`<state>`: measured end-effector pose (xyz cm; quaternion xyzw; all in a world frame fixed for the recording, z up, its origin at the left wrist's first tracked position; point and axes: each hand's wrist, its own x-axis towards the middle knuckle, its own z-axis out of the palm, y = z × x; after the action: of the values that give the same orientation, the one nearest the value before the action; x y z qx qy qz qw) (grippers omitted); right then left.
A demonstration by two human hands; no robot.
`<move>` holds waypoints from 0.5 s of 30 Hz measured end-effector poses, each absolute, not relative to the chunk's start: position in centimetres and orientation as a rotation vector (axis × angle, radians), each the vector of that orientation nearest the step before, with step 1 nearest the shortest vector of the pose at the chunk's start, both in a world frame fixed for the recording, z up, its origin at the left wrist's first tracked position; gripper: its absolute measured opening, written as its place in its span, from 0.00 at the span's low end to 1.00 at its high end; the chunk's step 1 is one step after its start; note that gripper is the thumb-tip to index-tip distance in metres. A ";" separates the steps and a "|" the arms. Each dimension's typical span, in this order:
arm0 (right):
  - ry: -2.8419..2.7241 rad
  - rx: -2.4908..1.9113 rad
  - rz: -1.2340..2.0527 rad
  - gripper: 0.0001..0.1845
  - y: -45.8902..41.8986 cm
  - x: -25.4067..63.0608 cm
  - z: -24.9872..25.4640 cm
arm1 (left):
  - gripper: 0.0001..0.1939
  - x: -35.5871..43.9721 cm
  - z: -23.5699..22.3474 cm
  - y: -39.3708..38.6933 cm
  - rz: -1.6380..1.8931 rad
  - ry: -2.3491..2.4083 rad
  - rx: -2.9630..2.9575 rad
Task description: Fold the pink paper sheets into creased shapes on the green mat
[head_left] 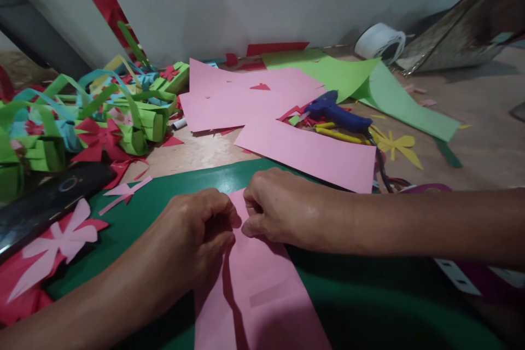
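Observation:
A long sheet of pink paper [270,306] lies lengthwise before me on a green mat [361,295]. Its left part appears folded or raised, with a dark shadow line running along it. My left hand [199,229] has its thumb and fingers curled together at the sheet's far left edge. Across from it, my right hand [279,205] is closed with fingertips pinched at the far end of the same sheet. The two hands are a small gap apart. Just beyond them rests a pink strip of paper [311,153].
Several green paper baskets [135,126] crowd the left, near a black phone [53,197] and pink paper flowers [61,240]. Behind are pink sheets [246,93], a blue glue gun [338,115], green paper [336,68] and a white roll [379,42]. A yellow flower [396,145] lies right.

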<state>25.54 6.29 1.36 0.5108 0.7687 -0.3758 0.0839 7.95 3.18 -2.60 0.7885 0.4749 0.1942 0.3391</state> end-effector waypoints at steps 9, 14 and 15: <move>2.312 1.502 -1.088 0.07 6.4 25.8 1.4 | 0.10 8.4 -2.2 3.2 0.539 1.142 2.209; 2.310 1.519 -1.087 0.06 6.4 25.8 1.3 | 0.09 8.4 -2.5 2.1 0.590 1.093 2.315; 2.317 1.520 -1.095 0.06 6.4 25.8 1.2 | 0.09 8.2 -2.5 1.7 0.591 1.093 2.406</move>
<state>25.76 6.38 1.25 0.5085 0.7751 -0.3662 0.0808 8.22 1.73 -2.53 0.8677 0.3941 0.2131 0.2153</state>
